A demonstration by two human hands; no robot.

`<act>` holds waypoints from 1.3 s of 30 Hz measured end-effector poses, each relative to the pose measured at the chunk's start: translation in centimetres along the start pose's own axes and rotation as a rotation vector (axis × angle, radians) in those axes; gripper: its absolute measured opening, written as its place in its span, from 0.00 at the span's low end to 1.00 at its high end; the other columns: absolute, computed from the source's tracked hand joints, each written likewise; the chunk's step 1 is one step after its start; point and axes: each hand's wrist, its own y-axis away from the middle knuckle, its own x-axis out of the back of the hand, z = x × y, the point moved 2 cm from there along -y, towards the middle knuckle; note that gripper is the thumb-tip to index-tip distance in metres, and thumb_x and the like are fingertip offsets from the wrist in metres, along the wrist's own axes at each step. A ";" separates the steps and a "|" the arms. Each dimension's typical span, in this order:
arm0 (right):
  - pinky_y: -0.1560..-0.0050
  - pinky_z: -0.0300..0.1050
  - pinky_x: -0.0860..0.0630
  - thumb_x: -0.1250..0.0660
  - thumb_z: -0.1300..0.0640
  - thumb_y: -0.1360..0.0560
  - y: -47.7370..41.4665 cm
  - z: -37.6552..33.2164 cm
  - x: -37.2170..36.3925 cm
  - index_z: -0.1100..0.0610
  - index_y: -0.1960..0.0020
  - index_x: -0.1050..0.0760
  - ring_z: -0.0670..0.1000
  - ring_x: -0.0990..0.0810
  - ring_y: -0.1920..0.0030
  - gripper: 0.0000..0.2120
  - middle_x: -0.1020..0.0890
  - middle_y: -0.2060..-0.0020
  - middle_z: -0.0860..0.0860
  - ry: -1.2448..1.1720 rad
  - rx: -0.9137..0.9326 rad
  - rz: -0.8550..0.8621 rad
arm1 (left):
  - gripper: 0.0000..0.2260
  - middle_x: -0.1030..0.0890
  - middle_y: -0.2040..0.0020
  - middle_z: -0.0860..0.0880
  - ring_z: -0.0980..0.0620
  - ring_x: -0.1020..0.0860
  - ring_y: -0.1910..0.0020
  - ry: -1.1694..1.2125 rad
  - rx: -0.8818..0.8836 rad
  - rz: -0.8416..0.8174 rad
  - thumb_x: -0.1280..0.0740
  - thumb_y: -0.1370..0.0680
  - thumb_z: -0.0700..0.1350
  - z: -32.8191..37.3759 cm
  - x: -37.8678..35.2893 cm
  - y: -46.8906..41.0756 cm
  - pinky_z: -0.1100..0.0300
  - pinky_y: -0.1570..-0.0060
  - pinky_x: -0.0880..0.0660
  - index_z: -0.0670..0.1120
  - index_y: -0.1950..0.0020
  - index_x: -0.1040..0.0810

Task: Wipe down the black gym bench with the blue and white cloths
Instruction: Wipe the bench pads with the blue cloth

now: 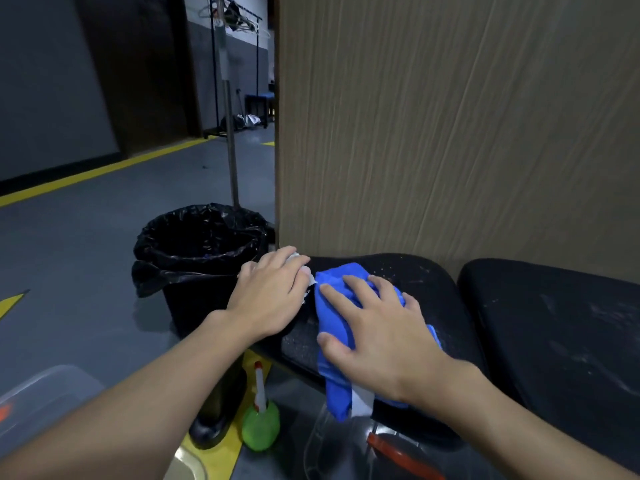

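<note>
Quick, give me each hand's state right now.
Left hand: curled over a white tissue, holding it.
Right hand: open, pressing the blue cloth flat.

No word, label, brand or number can be read on the blue cloth (334, 317), white tissue (294, 257), green spray bottle (261, 427) or black bin (194, 306).

A cloth (332, 306) lies on the seat (426, 292), a bin (194, 258) to its left.

I see my right hand (381, 327) spread flat on a blue cloth (341, 271) on the black seat (429, 285). My left hand (270, 292) curls over a white tissue (311, 278) at the seat's edge, just beside the bin (194, 299).
</note>
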 end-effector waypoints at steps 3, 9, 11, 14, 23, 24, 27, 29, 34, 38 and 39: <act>0.31 0.62 0.40 0.59 0.33 0.32 -0.4 -0.3 0.1 0.38 0.28 0.44 0.57 0.43 0.25 0.33 0.38 0.26 0.45 -0.018 -0.027 0.020 | 0.25 0.34 0.28 0.57 0.55 0.37 0.29 0.005 -0.005 0.020 0.57 0.21 0.55 0.1 -0.1 0.1 0.50 0.34 0.41 0.55 0.30 0.30; 0.32 0.60 0.39 0.57 0.34 0.32 -4.7 0.8 -0.4 0.38 0.30 0.37 0.54 0.37 0.29 0.32 0.32 0.30 0.44 -0.095 -0.094 0.041 | 0.27 0.35 0.26 0.56 0.55 0.38 0.28 0.000 0.002 0.029 0.58 0.21 0.56 -0.2 -0.4 0.0 0.50 0.31 0.42 0.54 0.28 0.31; 0.32 0.60 0.38 0.55 0.34 0.31 -6.9 1.7 -0.4 0.38 0.31 0.36 0.55 0.35 0.31 0.30 0.32 0.29 0.45 -0.115 -0.116 0.011 | 0.27 0.35 0.26 0.56 0.55 0.39 0.27 0.001 0.005 0.027 0.58 0.21 0.56 -0.2 -0.5 0.0 0.50 0.31 0.42 0.54 0.28 0.32; 0.34 0.60 0.37 0.50 0.36 0.27 -10.2 2.9 -0.5 0.38 0.32 0.34 0.56 0.34 0.33 0.25 0.30 0.31 0.47 -0.167 -0.161 -0.048 | 0.25 0.36 0.26 0.56 0.56 0.39 0.28 0.000 0.001 0.024 0.58 0.20 0.55 -0.4 -0.6 -0.1 0.50 0.31 0.43 0.54 0.28 0.32; 0.32 0.57 0.40 0.50 0.38 0.23 -8.7 3.1 -0.7 0.42 0.32 0.34 0.55 0.36 0.31 0.22 0.30 0.32 0.48 -0.150 -0.136 0.010 | 0.22 0.36 0.26 0.56 0.55 0.39 0.27 0.007 0.004 0.009 0.56 0.18 0.54 -0.1 -0.4 0.0 0.49 0.30 0.44 0.54 0.28 0.31; 0.31 0.57 0.41 0.50 0.38 0.23 -7.8 2.9 -0.7 0.42 0.31 0.34 0.55 0.37 0.30 0.22 0.31 0.30 0.47 -0.142 -0.121 0.016 | 0.21 0.36 0.25 0.56 0.55 0.40 0.27 0.006 0.006 0.003 0.54 0.17 0.53 -0.1 -0.3 0.1 0.49 0.30 0.44 0.54 0.28 0.32; 0.29 0.57 0.43 0.52 0.35 0.24 -4.6 2.1 -0.3 0.41 0.29 0.36 0.53 0.39 0.29 0.26 0.33 0.28 0.46 -0.128 -0.075 0.038 | 0.20 0.36 0.25 0.55 0.54 0.40 0.27 0.007 0.000 -0.018 0.54 0.17 0.53 0.1 -0.1 0.1 0.48 0.30 0.44 0.54 0.28 0.32; 0.28 0.58 0.43 0.56 0.33 0.28 -2.1 1.4 -0.1 0.41 0.28 0.38 0.53 0.40 0.28 0.32 0.35 0.26 0.46 -0.095 -0.049 0.061 | 0.20 0.36 0.25 0.54 0.54 0.39 0.27 0.004 0.001 -0.030 0.53 0.17 0.52 0.1 0.0 0.0 0.47 0.30 0.43 0.53 0.27 0.33; 0.29 0.68 0.45 0.52 0.31 0.27 1.9 0.4 0.4 0.48 0.28 0.32 0.61 0.38 0.26 0.35 0.33 0.26 0.54 0.076 0.025 0.132 | 0.20 0.32 0.29 0.54 0.54 0.37 0.28 -0.076 -0.007 0.038 0.51 0.19 0.53 0.7 0.6 0.3 0.40 0.31 0.44 0.51 0.30 0.32; 0.27 0.66 0.48 0.54 0.30 0.28 1.9 -0.2 0.3 0.44 0.24 0.40 0.57 0.45 0.23 0.36 0.40 0.22 0.53 0.054 0.031 0.100 | 0.23 0.28 0.35 0.54 0.52 0.32 0.33 -0.096 0.001 0.098 0.52 0.23 0.56 1.2 0.5 -0.2 0.44 0.36 0.39 0.51 0.34 0.29; 0.27 0.65 0.47 0.54 0.30 0.29 1.4 -0.1 0.1 0.41 0.25 0.40 0.56 0.45 0.24 0.35 0.39 0.23 0.51 0.026 0.014 0.090 | 0.24 0.28 0.36 0.53 0.51 0.32 0.34 -0.084 0.003 0.094 0.53 0.24 0.57 1.3 0.3 -0.2 0.45 0.37 0.38 0.51 0.34 0.29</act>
